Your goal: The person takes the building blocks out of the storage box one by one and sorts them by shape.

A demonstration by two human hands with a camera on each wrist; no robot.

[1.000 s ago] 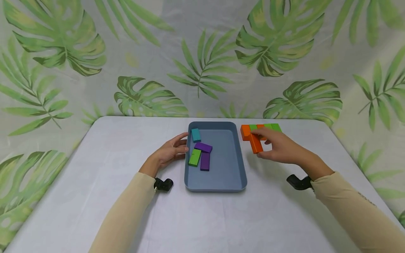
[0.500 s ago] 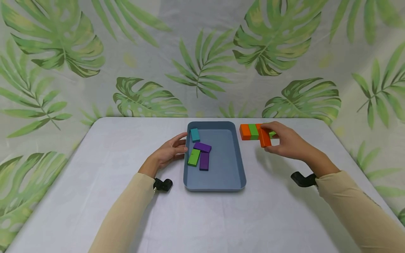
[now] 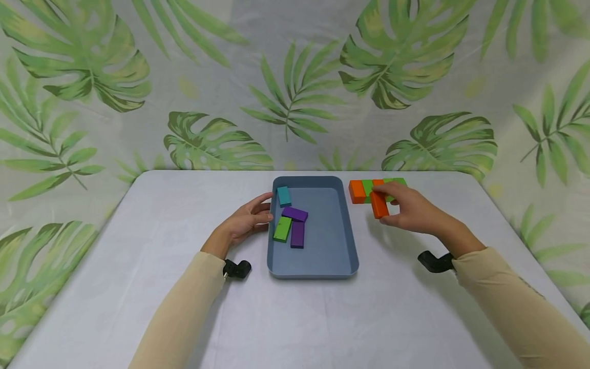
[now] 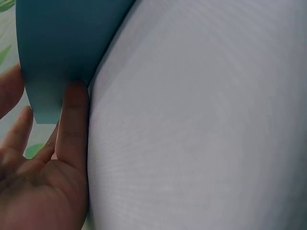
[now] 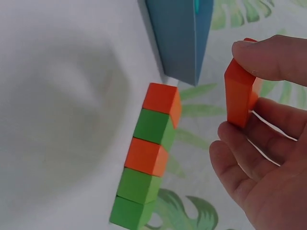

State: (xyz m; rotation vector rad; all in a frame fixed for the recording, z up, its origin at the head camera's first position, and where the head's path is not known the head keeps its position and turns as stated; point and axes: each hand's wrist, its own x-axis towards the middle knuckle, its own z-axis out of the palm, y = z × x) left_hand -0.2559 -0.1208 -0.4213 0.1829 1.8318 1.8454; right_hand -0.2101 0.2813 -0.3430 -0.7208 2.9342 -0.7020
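Observation:
In the head view my right hand (image 3: 410, 207) pinches an orange rectangular block (image 3: 380, 205) between thumb and fingers, raised in front of a row of blocks. The right wrist view shows the held orange block (image 5: 238, 93) upright, apart from the row. That row alternates orange block (image 3: 357, 191) and green block (image 3: 367, 190), ending in green at its right. My left hand (image 3: 244, 223) rests its extended fingers against the left wall of a blue-grey tray (image 3: 332, 256). Up close, a finger (image 4: 75, 110) touches the outside of the tray wall (image 4: 57, 43).
Inside the tray lie a teal block (image 3: 283, 197), two purple blocks, one crosswise (image 3: 295, 214), and a green block (image 3: 282, 229), all towards its left side. The white table (image 3: 295, 323) meets a leaf-patterned cloth (image 3: 295, 148) behind.
My right hand with the orange block first shifted right along the row, then came partly back left and slightly lower. My left hand and the tray stay put.

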